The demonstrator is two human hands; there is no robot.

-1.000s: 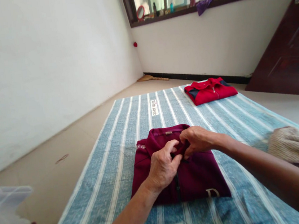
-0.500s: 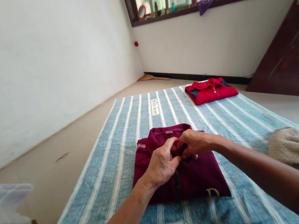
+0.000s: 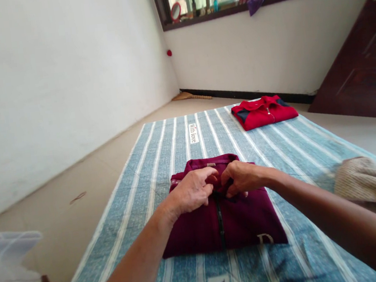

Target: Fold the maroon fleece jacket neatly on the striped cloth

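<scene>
A folded maroon jacket (image 3: 199, 233) lies on the striped cloth, its collar away from me, a dark zipper down the middle and a pale letter at its lower right. My left hand (image 3: 194, 190) is over the left side of the collar opening, thumb and forefinger apart with nothing visible between them. At the top of the zipper, my right hand (image 3: 243, 177) has its fingers bent and closed on the jacket's front edge by the collar. The fingertips are partly hidden, so the exact bit of fabric or zipper they grip does not show.
Blue-and-white striped cloth (image 3: 138, 183) covers the surface. A folded red jacket (image 3: 267, 114) lies at the far right, and a beige knitted fabric (image 3: 367, 183) at the near right. White fabric (image 3: 11, 263) shows at the lower left. Behind are walls, a windowsill and a dark door (image 3: 363, 64).
My left hand has drawn back leftward from the zipper top and its fingers have parted. My right hand stays by the collar. More of the zipper shows.
</scene>
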